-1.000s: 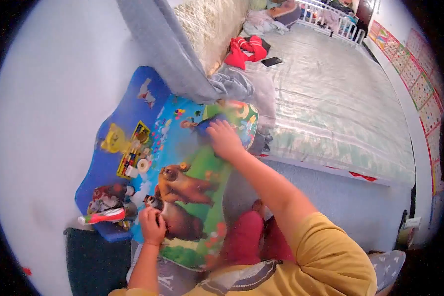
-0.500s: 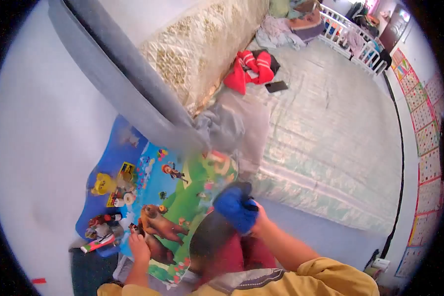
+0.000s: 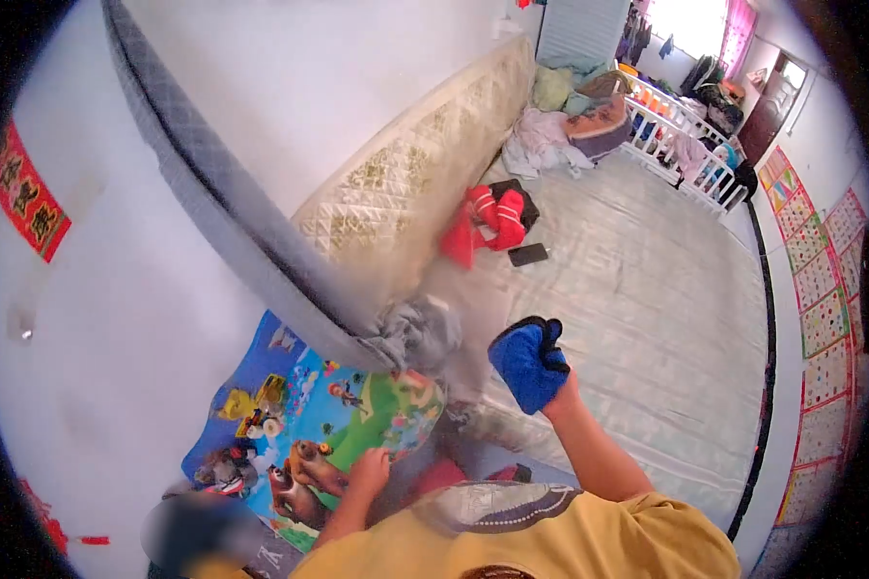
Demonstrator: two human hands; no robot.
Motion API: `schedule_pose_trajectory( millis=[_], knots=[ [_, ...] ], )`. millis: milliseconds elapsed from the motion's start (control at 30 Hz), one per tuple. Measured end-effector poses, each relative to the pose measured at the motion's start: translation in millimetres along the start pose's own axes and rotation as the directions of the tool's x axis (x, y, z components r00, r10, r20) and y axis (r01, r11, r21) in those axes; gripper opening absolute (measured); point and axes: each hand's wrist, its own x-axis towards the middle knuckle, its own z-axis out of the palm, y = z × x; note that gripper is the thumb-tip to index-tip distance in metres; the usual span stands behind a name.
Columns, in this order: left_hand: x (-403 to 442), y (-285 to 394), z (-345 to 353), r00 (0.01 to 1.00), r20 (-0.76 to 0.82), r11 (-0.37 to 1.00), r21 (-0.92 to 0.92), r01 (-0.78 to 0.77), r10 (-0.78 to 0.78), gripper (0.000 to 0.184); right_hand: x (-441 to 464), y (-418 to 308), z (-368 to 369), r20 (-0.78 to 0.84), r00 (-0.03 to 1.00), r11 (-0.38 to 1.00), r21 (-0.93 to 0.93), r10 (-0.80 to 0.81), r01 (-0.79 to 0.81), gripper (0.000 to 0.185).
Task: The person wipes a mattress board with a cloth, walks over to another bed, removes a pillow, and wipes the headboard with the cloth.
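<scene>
Right hand: grip clamped on blue cloth; bunch slack. Left hand at surface's near edge, grip unclear.

The blue cloth has left the table.

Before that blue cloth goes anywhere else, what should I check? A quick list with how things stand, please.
1. Blue cloth held by the right hand: ok.
2. Cloth lifted off the cartoon table: ok, it is held up, apart from it.
3. Left hand clear of the table: cannot tell, it overlaps the near edge in view.
4. Tabletop free of loose items: not ok, small things cluster on its left side.
5. Cloth clear of the dark phone on the bed: ok, there is a gap.
6. Cloth dry: cannot tell.
</scene>
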Motion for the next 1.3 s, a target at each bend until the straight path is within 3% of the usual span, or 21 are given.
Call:
schedule_pose_trajectory(
  millis=[67,133,167,200,267,300,367,433,467,533,633,667,700,767,900,1000,1067,1133,1200,1267,1300],
  knots=[
    [41.0,52.5,-52.0,0.996,0.028,0.996,0.036,0.088,-0.089,0.028,16.3,-6.9,25.8,-0.010,0.998,0.995,-0.075,-0.069,0.069,0.049],
    [79.2,105.1,-114.3,0.992,-0.122,1.000,0.005,-0.029,0.029,0.026,32.8,-16.9,46.7,0.012,0.993,0.984,-0.136,-0.117,0.118,0.051],
    [113.8,82.9,-111.7,0.909,-0.312,0.953,-0.035,-0.302,0.276,0.024,47.0,-26.9,43.4,0.021,0.988,0.975,-0.164,-0.150,0.152,0.052],
    [132.6,105.1,-138.0,0.842,-0.434,0.929,-0.028,-0.368,0.320,0.021,57.7,-35.7,35.5,0.020,0.983,0.965,-0.187,-0.184,0.184,0.053],
    [158.2,154.6,-196.8,0.820,-0.508,0.940,-0.054,-0.337,0.264,0.019,70.9,-52.9,54.7,0.254,0.965,0.987,-0.121,-0.069,0.103,0.055],
    [179.2,157.6,-213.0,0.776,-0.558,0.918,-0.060,-0.392,0.295,0.021,77.6,-59.6,62.6,0.278,0.959,0.995,-0.059,-0.060,0.079,0.057],
    [207.8,175.9,-249.2,0.710,-0.642,0.942,0.062,-0.329,0.290,0.028,99.6,-78.5,73.3,0.349,0.936,0.999,0.049,-0.039,0.023,0.060],
    [236.8,185.8,-277.0,0.608,-0.731,0.947,0.179,-0.266,0.309,0.035,129.2,-117.5,58.7,0.270,0.963,1.000,0.023,0.011,-0.018,0.055],
    [253.7,184.7,-285.5,0.569,-0.762,0.950,0.258,-0.174,0.311,0.039,147.3,-136.0,51.5,0.231,0.972,0.999,0.006,0.048,-0.051,0.053],
    [286.9,181.0,-303.7,0.470,-0.828,0.927,0.372,0.050,0.306,0.046,186.7,-156.1,77.6,0.368,0.916,0.984,0.009,0.160,-0.176,0.051],
    [330.1,162.9,-312.2,0.541,-0.825,0.869,0.139,0.475,-0.163,0.063,274.1,-194.7,84.9,0.451,0.855,0.931,0.121,0.257,-0.344,0.053],
    [331.9,178.4,-315.1,0.563,-0.798,0.805,0.180,0.565,-0.216,0.068,302.6,-206.4,82.8,0.453,0.842,0.895,0.180,0.293,-0.408,0.054],
    [337.1,203.1,-316.7,0.575,-0.766,0.725,0.218,0.653,-0.288,0.072,311.4,-219.8,101.6,0.309,0.912,0.962,-0.057,0.270,-0.266,0.052],
    [350.0,196.8,-328.5,0.539,-0.760,0.648,0.209,0.732,-0.364,0.074,345.4,-240.4,125.9,0.138,0.947,0.946,-0.190,0.290,-0.262,0.053],
    [363.5,193.7,-334.4,0.470,-0.772,0.574,0.170,0.801,-0.428,0.064,407.1,-275.9,154.2,0.028,0.920,0.879,-0.310,0.390,-0.363,0.056],
    [366.9,192.5,-332.5,0.430,-0.817,0.524,0.190,0.830,-0.385,0.057,450.0,-271.6,169.8,-0.190,0.920,0.810,-0.435,0.344,-0.393,0.055],
    [365.1,194.0,-330.8,0.444,-0.816,0.555,0.188,0.810,-0.370,0.057,474.7,-241.5,177.4,-0.049,0.991,0.661,-0.741,0.123,-0.119,0.049],
    [366.3,179.9,-329.6,0.456,-0.802,0.561,0.189,0.806,-0.386,0.058,493.8,-183.8,203.2,0.096,0.995,0.584,-0.808,-0.001,0.079,0.047],
    [366.5,183.3,-329.2,0.439,-0.821,0.506,0.221,0.834,-0.365,0.060,494.7,-112.1,239.4,0.233,0.972,0.393,-0.893,-0.017,0.221,0.048],
    [369.4,167.8,-324.0,0.419,-0.842,0.453,0.243,0.858,-0.341,0.061,513.7,-42.0,243.9,0.690,0.693,-0.002,-0.708,0.209,0.706,0.050],
    [364.0,182.2,-326.2,0.375,-0.884,0.546,0.176,0.819,-0.278,0.045,498.8,-3.1,263.1,0.724,0.598,0.008,-0.639,0.342,0.769,0.056]
  ],
)
